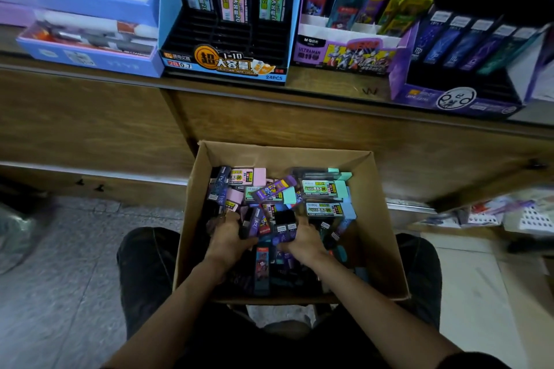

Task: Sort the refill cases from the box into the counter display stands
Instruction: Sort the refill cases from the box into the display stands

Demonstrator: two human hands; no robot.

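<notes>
Wooden bench [329, 88] runs beyond the box [382, 234]. On it, a blue display stand [168, 27] sits straight behind the box and a purple display stand [419, 97] behind it to the right. Box is open cardboard.

Refill cases [323, 189] are heaped loose inside: slim flat rectangles, pink, mint, blue and dark purple, with printed labels.

Left hand [226, 238] and right hand [302, 241] are in the box's near half, fingers of each curled round dark cases.

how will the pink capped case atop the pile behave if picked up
The pink-capped case looks like a stiff, flat plastic slab, so probably light and unlikely to roll. It lies loose atop the pile in the box, so neighbours may shift.
</notes>
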